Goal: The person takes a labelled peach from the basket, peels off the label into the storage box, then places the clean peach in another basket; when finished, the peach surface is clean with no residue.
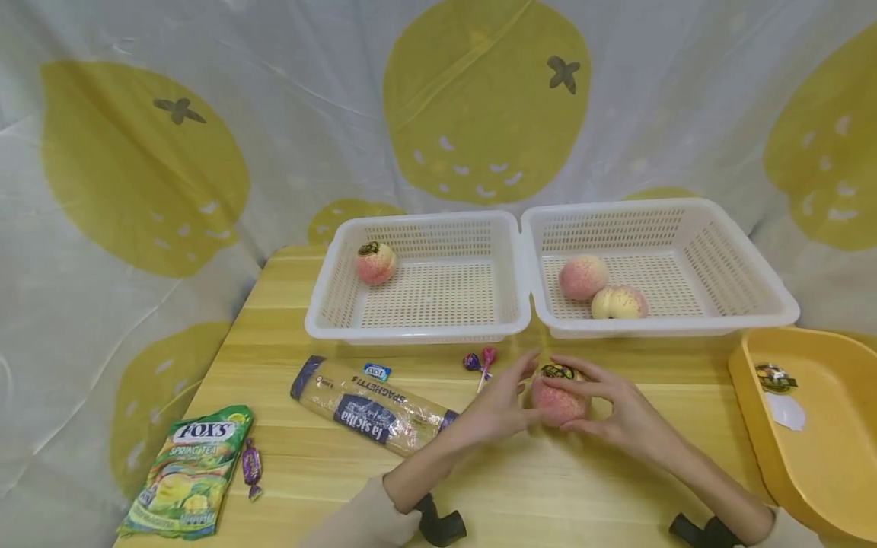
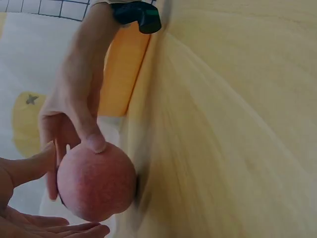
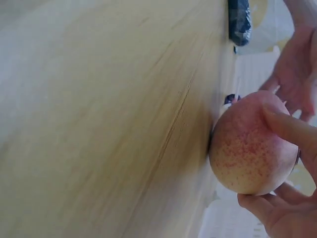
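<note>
A pink and cream peach (image 1: 560, 403) with a black-and-gold label on its upper side sits at the table's middle. My right hand (image 1: 626, 418) holds it from the right, thumb on the near side and fingers round the far side. Close by on the left is my left hand (image 1: 503, 403), its fingers loosely spread; in the left wrist view its thumb and fingers stand beside the peach (image 2: 96, 182) without gripping it. From the right wrist camera, the peach (image 3: 252, 148) rests against or just above the wood, and I cannot tell which.
Behind are two white baskets: the left basket (image 1: 411, 335) holds a labelled peach (image 1: 375, 264), the right basket (image 1: 658, 327) two peaches (image 1: 584, 277). A yellow bin (image 1: 829, 457) stands right. Left lie spaghetti (image 1: 373, 403), lollipops (image 1: 488, 356), a candy bag (image 1: 195, 472) and wrapped candies (image 1: 251, 464).
</note>
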The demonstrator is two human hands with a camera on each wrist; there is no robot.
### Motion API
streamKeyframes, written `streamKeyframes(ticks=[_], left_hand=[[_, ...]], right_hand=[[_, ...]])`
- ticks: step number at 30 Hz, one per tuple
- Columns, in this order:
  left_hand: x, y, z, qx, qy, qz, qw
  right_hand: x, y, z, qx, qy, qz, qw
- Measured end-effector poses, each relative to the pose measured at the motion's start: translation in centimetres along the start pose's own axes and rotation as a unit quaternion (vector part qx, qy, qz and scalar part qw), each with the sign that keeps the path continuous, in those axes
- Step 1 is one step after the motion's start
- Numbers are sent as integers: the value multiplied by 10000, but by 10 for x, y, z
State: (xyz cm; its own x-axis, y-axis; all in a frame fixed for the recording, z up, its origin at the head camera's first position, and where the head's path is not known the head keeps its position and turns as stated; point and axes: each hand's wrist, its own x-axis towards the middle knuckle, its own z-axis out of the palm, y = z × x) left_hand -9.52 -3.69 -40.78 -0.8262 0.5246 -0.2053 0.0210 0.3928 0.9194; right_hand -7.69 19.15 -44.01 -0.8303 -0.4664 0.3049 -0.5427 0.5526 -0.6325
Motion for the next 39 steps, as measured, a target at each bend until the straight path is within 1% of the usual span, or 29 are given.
streamKeyframes(ticks=[2,5,7,9,12,16,18,21,25,29,31,35,39], left_hand=[[6,-6,6,-181,-26,-31,9998],[11,-10,10,-460,-1,-14,9989],[12,-10,11,-535,17,11,9986],[12,-10,11,-427,69,62,9990],[11,-9,10,-53,276,189,9994],[10,-9,5,408,586,340,9969],[11,-9,4,509,626,426,9958],[13,-11,6,562,628,495,9952],[15,-12,10,344,605,601,9958],[15,-12,13,-89,591,532,9968],[15,-11,14,-219,619,431,9969],[14,-10,14,-198,642,337,9972],[13,-10,14,-263,576,352,9974]], right_hand=[[-2,0,-1,224,-88,90,9997],[-5,1,-3,751,-240,340,9963],[-7,1,-6,1056,-261,589,9923],[-8,0,-9,1189,-218,797,9895],[-4,-2,-11,1156,-125,963,9885],[3,-4,-11,995,-75,992,9901],[6,-4,-11,949,-18,1081,9896],[8,-3,-11,1019,119,1274,9865],[10,1,-11,1213,275,1372,9827],[9,5,-12,1398,268,1332,9808],[9,7,-13,1462,207,1303,9804],[9,10,-15,1591,62,1293,9787],[7,9,-17,1644,8,1343,9772]])
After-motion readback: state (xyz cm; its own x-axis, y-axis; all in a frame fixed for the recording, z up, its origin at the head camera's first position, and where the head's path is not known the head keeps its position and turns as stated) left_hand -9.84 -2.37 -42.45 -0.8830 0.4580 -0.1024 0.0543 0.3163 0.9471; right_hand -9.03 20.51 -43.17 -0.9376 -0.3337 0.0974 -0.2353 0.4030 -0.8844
